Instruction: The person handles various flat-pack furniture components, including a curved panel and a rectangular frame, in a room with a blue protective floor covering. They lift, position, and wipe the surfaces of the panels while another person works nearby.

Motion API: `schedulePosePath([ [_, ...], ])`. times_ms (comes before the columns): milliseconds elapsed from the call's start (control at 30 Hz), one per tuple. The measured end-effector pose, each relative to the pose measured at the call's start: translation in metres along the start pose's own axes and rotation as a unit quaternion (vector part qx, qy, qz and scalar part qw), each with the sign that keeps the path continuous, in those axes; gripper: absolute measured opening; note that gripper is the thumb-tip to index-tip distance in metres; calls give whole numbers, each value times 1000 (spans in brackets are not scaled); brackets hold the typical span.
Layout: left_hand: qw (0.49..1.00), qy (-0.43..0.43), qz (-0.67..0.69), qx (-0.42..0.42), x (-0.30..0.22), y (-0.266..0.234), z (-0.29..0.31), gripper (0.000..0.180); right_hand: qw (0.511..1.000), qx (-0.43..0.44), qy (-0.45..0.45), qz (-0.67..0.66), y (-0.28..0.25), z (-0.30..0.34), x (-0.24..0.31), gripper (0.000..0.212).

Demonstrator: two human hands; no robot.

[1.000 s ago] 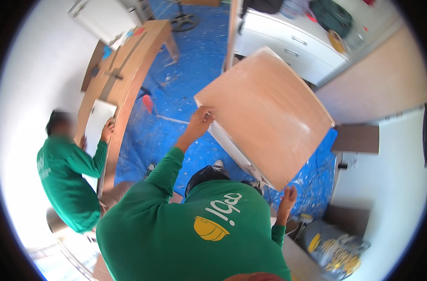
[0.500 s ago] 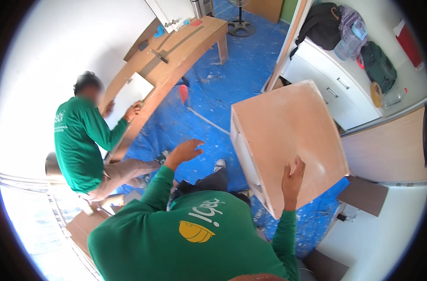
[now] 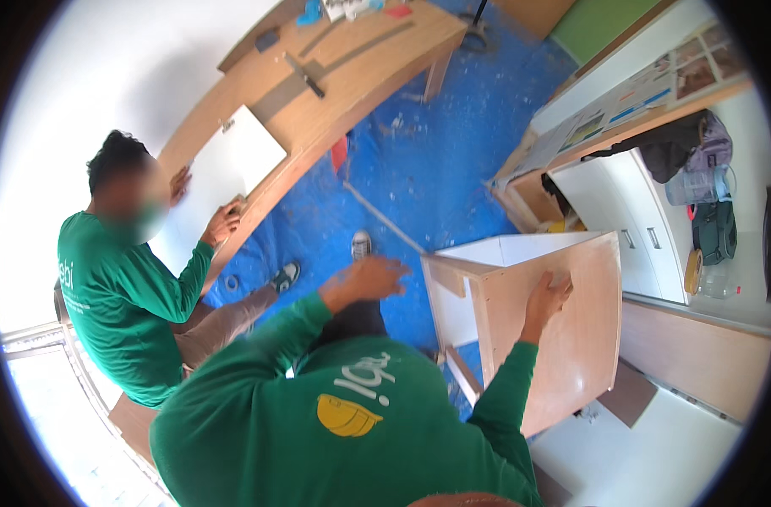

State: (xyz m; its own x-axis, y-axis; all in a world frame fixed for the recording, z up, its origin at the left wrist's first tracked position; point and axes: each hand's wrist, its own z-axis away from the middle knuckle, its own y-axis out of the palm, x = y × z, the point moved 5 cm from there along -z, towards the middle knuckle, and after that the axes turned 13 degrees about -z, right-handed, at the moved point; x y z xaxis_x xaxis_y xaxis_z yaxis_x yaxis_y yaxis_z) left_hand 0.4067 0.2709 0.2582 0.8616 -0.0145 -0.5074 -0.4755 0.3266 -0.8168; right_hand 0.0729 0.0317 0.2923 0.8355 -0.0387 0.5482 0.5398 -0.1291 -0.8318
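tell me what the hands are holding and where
The right hand lies flat on the cabinet, on its outer wooden side panel near the top edge. The left hand is open in the air beside it, holding nothing.

Cabinet stands on the floor sheet, right of centre. Right hand rests on its side panel; left hand hovers left of it. Workbench behind; co-worker at left.
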Motion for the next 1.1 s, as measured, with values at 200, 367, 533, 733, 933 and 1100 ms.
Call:
schedulePosePath([
  [200, 996, 17, -25, -84, 51, -130, -17, 44, 995, -52, 16, 86, 33, 3, 32, 66],
  [367, 992, -21, -62, -104, 107, -171, -27, 46, 992, -79, -9, 95, 34, 4, 38, 63],
  [533, 996, -68, -62, -2, 142, -172, -35, 48, 991, -90, 7, 98, 36, 1, 48, 60],
  [733, 995, 2, -55, 82, 137, -166, -83, 51, 989, -94, 17, 114, 33, -8, 57, 58],
  [933, 990, 87, -94, 66, 167, -202, -214, 50, 990, -66, 45, 119, 30, -14, 57, 65],
  [1100, 978, 73, -155, 117, 183, -270, -372, 53, 978, -48, 150, 137, 38, -32, 48, 74],
])
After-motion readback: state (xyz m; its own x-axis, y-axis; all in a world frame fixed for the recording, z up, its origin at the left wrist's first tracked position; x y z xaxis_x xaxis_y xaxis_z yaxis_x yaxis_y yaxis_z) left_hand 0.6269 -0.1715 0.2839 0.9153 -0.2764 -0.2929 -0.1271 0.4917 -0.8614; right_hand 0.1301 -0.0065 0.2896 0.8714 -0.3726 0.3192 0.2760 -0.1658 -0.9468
